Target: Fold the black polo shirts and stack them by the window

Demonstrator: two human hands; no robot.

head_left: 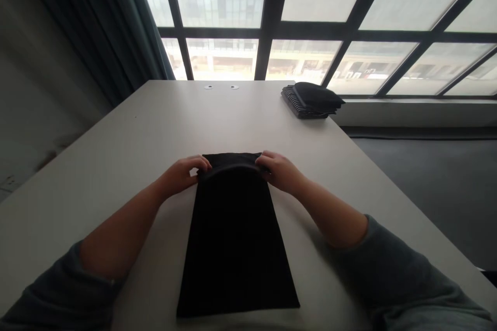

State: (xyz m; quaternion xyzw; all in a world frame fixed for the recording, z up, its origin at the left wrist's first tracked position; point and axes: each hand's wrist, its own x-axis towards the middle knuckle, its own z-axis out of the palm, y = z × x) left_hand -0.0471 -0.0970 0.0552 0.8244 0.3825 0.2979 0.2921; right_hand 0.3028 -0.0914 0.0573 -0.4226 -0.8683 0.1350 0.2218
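Note:
A black cloth (236, 248) lies flat on the white table in front of me, as a long panel that looks wider at the near end. Its far end is raised in a curved fold between my hands. My left hand (186, 173) pinches the cloth at the far left corner, thumb and fingers closed on the edge. At the far right corner my right hand (280, 169) grips the same fold, with its fingertips partly hidden by the fabric.
On the white table (166, 119), a stack of folded dark and striped cloths (312, 100) sits at the far right edge. Two small white round fittings (208, 87) are near the back edge. Windows stand behind, with a dark curtain (116, 20) at left.

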